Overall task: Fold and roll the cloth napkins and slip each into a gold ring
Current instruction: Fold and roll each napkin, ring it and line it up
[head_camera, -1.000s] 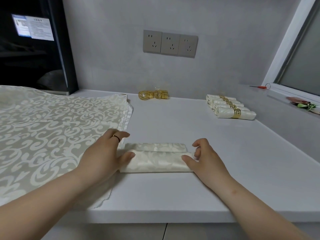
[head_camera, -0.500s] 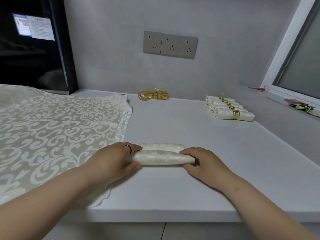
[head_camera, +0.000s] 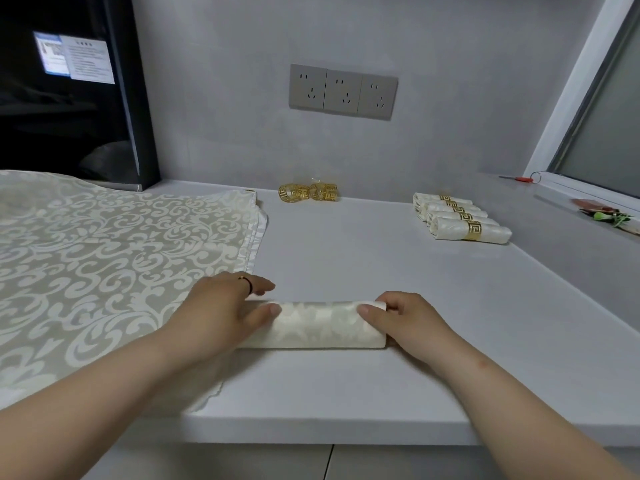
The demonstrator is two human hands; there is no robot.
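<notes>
A cream napkin [head_camera: 318,324] lies as a full roll across the front of the white counter [head_camera: 381,278]. My left hand [head_camera: 221,313] grips its left end, thumb on the near side and fingers over the top. The roll's right end sits in my right hand [head_camera: 405,320], held the same way. Two loose gold rings [head_camera: 308,192] sit by the back wall. Several rolled napkins in gold rings [head_camera: 460,221] lie in a row at the back right.
A stack of flat patterned napkins [head_camera: 104,258] covers the left of the counter, its corner hanging over the front edge. A black appliance [head_camera: 69,91] stands at the back left. Wall sockets [head_camera: 343,91] are above the rings. A window sill [head_camera: 588,199] holds small items.
Both hands rolled the napkin away from me, taking up the flat tail that lay behind it. It is now one complete roll held at both ends.
</notes>
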